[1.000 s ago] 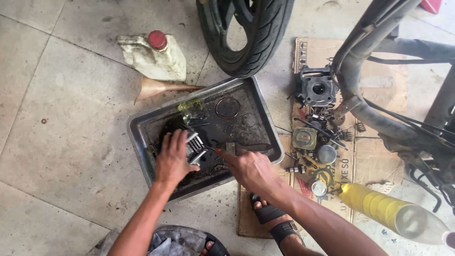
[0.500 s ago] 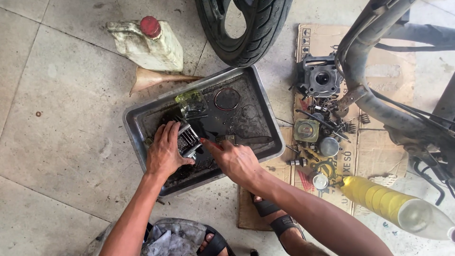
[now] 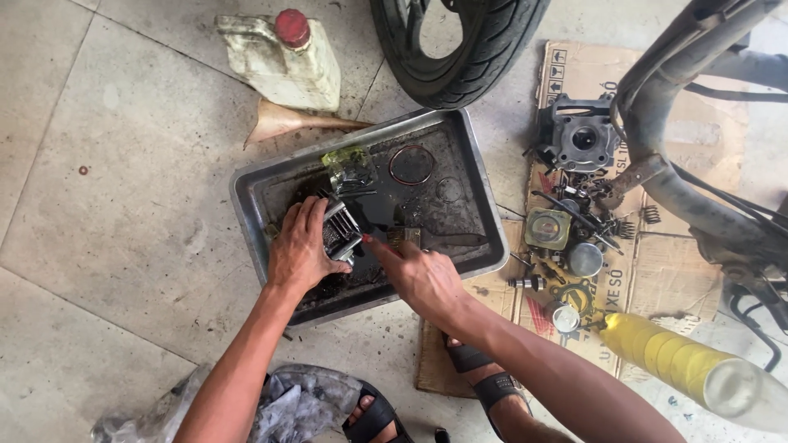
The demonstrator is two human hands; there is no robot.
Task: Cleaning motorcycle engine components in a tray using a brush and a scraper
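The fingers of the left hand (image 3: 300, 250) are curled around a finned metal engine part (image 3: 341, 232), gripping it from its left side and holding it in the oily liquid near the left end of the metal tray (image 3: 480, 176). The right hand (image 3: 423, 277) meets the same part from the right, forefinger extended so that its tip touches the part; whether its other fingers grasp anything cannot be determined, though a paintbrush (image 3: 435, 239) lies just beyond its knuckles, the handle pointing toward the tray's right wall. Further back in the tray, a small yellow-tinted component (image 3: 346, 164) sits near the far wall, with a thin ring gasket (image 3: 411, 165) beside it toward the far right corner. The tray rests on a tiled floor (image 3: 98, 205). Past its far left corner lie a tan funnel (image 3: 287, 121) and a dirty white jug (image 3: 283, 59) with a red cap; a tyre (image 3: 480, 49) stands past the far edge. To the right of the tray, cardboard (image 3: 657, 262) carries a cylinder block (image 3: 581, 139) and assorted small parts, and a yellow bottle (image 3: 689, 369) lies at its near edge.
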